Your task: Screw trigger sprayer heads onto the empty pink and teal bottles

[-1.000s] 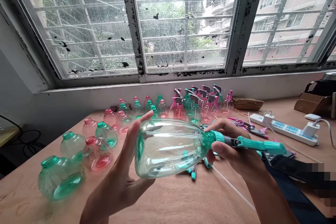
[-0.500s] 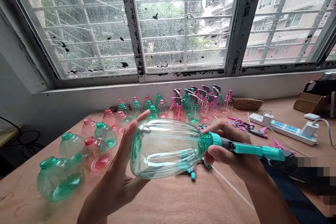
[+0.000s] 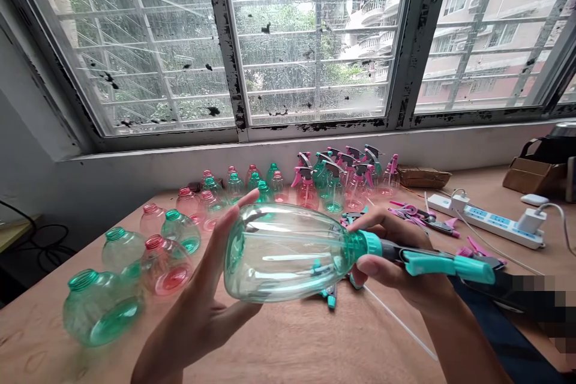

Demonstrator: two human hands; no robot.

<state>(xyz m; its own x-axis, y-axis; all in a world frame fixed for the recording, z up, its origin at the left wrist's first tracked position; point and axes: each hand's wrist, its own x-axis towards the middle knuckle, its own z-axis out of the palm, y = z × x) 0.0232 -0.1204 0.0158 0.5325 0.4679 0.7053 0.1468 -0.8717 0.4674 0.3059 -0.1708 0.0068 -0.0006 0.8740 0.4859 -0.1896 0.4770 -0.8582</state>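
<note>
A clear green spray bottle (image 3: 283,255) lies sideways in the air between my hands, its base to the left. My left hand (image 3: 216,288) wraps round the base, thumb below and fingers above and behind. At the neck, my right hand (image 3: 400,252) pinches the teal collar (image 3: 372,244) between thumb and fingers. The black and teal trigger head (image 3: 450,264) sits on the neck and points right, over my right wrist. A thin dip tube shows faintly inside the bottle. Under the bottle lie loose teal trigger heads (image 3: 330,295), partly hidden.
Open green and pink bottles (image 3: 103,306) stand in rows on the left of the wooden table (image 3: 288,348). Several bottles with spray heads (image 3: 335,183) stand by the wall. Loose pink spray heads (image 3: 425,219), a power strip (image 3: 488,222) and cardboard boxes (image 3: 423,177) lie right.
The trigger head and collar have turned slightly about the bottle's axis and shifted a little right. My right fingers have shifted slightly with them; my left hand stays round the base.
</note>
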